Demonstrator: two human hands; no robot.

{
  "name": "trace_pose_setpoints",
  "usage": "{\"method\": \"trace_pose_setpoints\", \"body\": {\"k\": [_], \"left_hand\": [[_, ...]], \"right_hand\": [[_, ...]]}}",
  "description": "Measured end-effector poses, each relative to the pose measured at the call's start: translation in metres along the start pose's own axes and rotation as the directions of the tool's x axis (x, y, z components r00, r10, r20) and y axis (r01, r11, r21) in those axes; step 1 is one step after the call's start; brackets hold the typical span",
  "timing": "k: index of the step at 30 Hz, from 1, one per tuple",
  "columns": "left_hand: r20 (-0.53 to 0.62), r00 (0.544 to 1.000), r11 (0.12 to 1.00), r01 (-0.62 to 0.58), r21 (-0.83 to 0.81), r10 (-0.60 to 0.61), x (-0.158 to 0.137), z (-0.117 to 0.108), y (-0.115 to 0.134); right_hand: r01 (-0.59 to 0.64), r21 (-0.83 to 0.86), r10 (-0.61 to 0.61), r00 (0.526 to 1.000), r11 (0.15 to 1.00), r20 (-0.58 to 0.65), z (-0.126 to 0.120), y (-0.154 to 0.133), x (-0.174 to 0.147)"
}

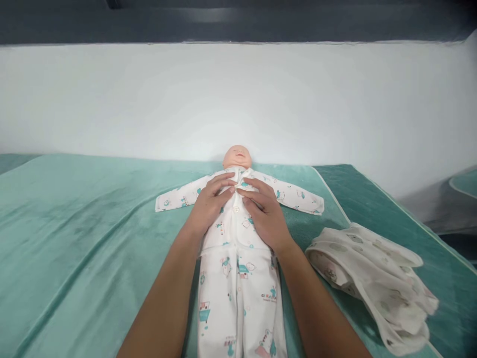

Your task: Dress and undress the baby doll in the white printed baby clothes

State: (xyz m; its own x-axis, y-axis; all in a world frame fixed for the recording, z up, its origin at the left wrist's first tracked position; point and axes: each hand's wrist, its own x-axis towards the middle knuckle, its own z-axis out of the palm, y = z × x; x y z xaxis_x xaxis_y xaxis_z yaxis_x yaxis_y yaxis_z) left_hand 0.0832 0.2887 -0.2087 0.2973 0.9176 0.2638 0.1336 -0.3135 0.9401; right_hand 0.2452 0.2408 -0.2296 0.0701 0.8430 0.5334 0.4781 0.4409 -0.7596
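- Head view is being filled by a doll (237,157) lying face up on a green sheet (82,223), its head towards the far edge, near the white wall (238,99).
- The doll is being kept flat near the middle of the sheet, arms stretched out to either side, so that the front of its suit (238,268) is left open to both hands.
- The suit, white with small teal prints, is being worn with a row of buttons running down the chest.
- The left hand (209,205) is being laid on the doll's chest on the left of the button line, fingers gathered towards the placket near the collar; the cloth edge appears to be pinched between thumb and fingertips, though the grip itself is partly hidden.
- The right hand (265,213) is being laid on the other side of the chest, fingers bent inward to meet the left hand at the same spot; its fingertips are touching the cloth and seem to be pinching it, and what lies between them cannot be told.
- Both hands are being held close together, probably so that the two edges of the suit are kept aligned at one button.
- A crumpled cloth (372,278), pale with faint spots, is being left near the right edge of the sheet, apart from the doll.
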Motion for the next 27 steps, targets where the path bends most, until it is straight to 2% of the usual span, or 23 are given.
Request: {"method": "trace_pose_setpoints", "body": {"k": [9,13,17,21,27], "left_hand": [[-0.058,0.998,0.999,0.028,-0.035,-0.030,0.002,0.003,0.002],[-0.101,0.995,1.000,-0.005,0.018,0.007,0.002,0.006,0.002],[-0.125,0.988,0.990,-0.074,0.122,0.090,0.001,0.010,0.004],[-0.107,0.985,0.977,-0.119,0.177,0.139,0.000,0.011,0.005],[-0.004,0.987,0.958,-0.153,0.244,0.159,-0.001,0.008,0.010]], "right_hand": [[0.041,-0.078,-0.034,0.996,0.996,0.087,-0.001,0.002,0.000],[0.032,-0.044,-0.031,0.999,0.999,0.019,0.001,0.001,0.000],[-0.037,0.045,0.040,0.997,0.998,-0.066,0.003,-0.001,0.000],[-0.047,0.080,0.054,0.996,0.996,-0.076,0.003,-0.003,0.000],[-0.086,0.148,0.102,0.990,0.985,-0.100,0.002,-0.003,-0.001]]}}
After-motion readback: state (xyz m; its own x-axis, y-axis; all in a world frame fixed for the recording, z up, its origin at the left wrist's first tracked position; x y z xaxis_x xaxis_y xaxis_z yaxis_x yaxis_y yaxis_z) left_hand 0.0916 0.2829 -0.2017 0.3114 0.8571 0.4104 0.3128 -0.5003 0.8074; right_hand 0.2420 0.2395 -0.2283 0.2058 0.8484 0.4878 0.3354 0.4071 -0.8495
